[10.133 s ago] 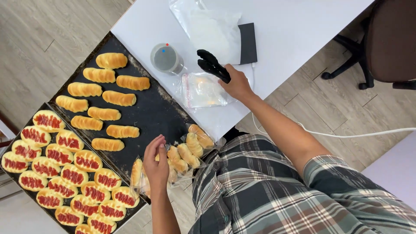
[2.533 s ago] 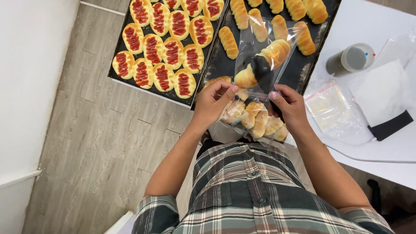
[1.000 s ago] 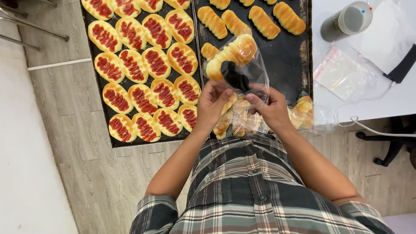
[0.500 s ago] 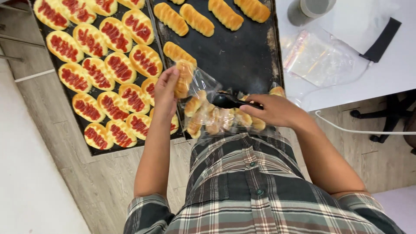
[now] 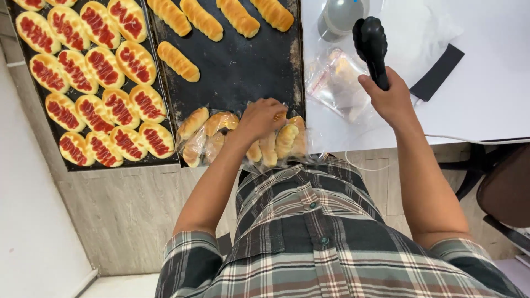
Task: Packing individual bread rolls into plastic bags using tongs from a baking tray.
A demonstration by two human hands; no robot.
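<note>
Closest in, at the near edge of the dark baking tray (image 5: 237,72), the left hand (image 5: 264,117) presses down on a row of clear bags of rolls (image 5: 243,142), its fingers curled together over the plastic. Several golden rolls are already bagged there, lying side by side along the tray's lip, each one's long axis running roughly away from the person.

Over to the right, the right hand (image 5: 393,99) is clamped around the handle of the black tongs (image 5: 372,47), above the white table (image 5: 497,94). The tongs point away from the person, long axis nearly straight up the picture, tips together and empty above the table. Just beside them lies a pile of empty clear bags (image 5: 339,83).

Farther out, loose plain rolls (image 5: 178,60) are left on the dark tray, one alone in the middle and a row at the far edge, all tilted the same diagonal way. So the bagging looks well along but unfinished. To the left, the second tray of red-topped buns (image 5: 96,83) sits full and unbagged. At the far edge of the table stands a grey lidded cup (image 5: 341,19).
</note>
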